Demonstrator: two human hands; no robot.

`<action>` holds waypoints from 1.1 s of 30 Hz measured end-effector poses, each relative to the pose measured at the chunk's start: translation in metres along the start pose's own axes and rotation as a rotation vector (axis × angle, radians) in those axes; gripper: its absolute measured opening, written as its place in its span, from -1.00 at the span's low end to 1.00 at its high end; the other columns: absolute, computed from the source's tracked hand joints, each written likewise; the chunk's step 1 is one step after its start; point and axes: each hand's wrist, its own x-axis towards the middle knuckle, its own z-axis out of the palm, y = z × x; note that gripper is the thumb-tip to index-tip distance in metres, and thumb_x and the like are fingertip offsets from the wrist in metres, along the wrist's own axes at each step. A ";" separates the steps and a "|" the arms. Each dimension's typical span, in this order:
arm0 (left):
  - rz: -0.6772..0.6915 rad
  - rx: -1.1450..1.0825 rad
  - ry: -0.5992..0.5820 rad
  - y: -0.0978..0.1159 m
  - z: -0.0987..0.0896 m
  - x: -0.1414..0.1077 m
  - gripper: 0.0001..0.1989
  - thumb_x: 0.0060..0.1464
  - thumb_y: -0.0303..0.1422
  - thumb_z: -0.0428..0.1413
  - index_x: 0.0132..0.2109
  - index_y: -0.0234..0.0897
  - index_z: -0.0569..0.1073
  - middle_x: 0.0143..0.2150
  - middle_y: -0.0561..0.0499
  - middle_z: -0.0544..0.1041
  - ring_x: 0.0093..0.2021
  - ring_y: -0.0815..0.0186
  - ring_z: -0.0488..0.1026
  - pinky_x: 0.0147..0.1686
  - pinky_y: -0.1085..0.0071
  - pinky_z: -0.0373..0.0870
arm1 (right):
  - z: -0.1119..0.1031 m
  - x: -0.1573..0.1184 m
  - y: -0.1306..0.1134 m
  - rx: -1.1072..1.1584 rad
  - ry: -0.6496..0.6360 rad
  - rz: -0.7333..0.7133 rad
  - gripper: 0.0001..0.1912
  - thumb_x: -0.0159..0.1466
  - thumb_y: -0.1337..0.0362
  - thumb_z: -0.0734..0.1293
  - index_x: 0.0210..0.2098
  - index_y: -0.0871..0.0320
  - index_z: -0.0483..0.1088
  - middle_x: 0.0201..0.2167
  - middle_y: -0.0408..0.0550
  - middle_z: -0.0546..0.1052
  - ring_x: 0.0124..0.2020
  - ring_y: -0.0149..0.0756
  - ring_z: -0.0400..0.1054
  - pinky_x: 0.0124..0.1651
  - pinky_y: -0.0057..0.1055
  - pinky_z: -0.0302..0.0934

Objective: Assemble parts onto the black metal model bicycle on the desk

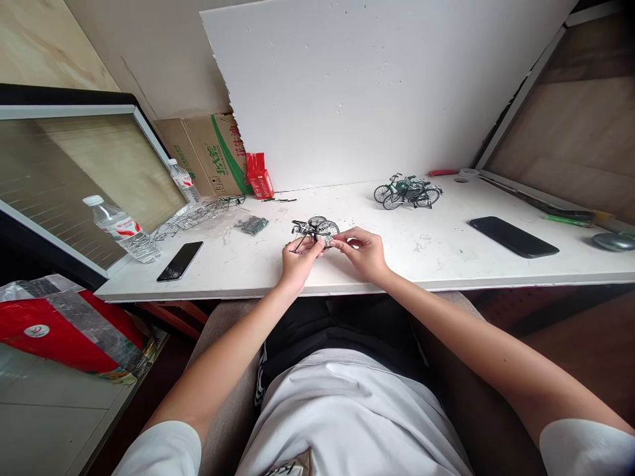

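Left grip (297, 262) seemingly beneath model bicycle (314, 229).

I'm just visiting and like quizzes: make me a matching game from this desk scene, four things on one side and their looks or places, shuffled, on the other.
Things:
1. Left hand
2. Cardboard carton
3. Pair of model bicycles
4. Plastic bottles

Descriptions:
A. Clear, with white caps
B. Holding a small bicycle model
C. Standing toward the back of the white table
D. Brown, with a green band

Pairs: 1-B, 2-D, 3-C, 4-A
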 end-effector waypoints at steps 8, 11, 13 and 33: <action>0.096 -0.010 0.000 0.020 0.012 -0.011 -0.52 -0.13 -0.07 0.52 -0.20 -0.34 0.64 -0.20 -0.16 0.72 -0.19 0.15 0.70 -0.13 0.28 0.63 | -0.004 0.005 -0.024 0.012 0.047 -0.082 -0.76 0.31 0.00 0.56 -0.25 0.04 0.66 -0.26 -0.02 0.70 -0.21 -0.16 0.60 -0.21 -0.22 0.48; 0.124 0.008 -0.025 0.029 0.015 -0.017 -0.56 -0.06 -0.09 0.50 -0.18 -0.34 0.64 -0.19 -0.15 0.72 -0.20 0.17 0.69 -0.14 0.30 0.62 | -0.007 0.006 -0.034 0.029 0.065 -0.196 -0.84 0.34 0.09 0.55 -0.27 0.01 0.64 -0.26 -0.03 0.69 -0.19 -0.16 0.59 -0.23 -0.22 0.47; 0.137 0.015 -0.040 0.034 0.017 -0.022 -0.58 -0.02 -0.10 0.48 -0.17 -0.33 0.65 -0.19 -0.14 0.71 -0.21 0.19 0.69 -0.14 0.31 0.61 | -0.009 0.007 -0.040 0.018 0.076 -0.254 -0.86 0.35 0.11 0.54 -0.27 0.01 0.62 -0.27 -0.03 0.68 -0.19 -0.15 0.59 -0.24 -0.22 0.47; 0.429 0.237 -0.043 0.061 0.022 -0.049 -0.76 0.15 -0.19 0.39 -0.23 -0.27 0.64 -0.24 -0.07 0.70 -0.23 0.21 0.66 -0.08 0.32 0.63 | -0.016 0.007 -0.066 0.025 0.079 -0.358 -0.79 0.42 0.11 0.47 -0.27 0.02 0.41 -0.28 -0.04 0.59 -0.32 -0.23 0.52 -0.40 -0.26 0.50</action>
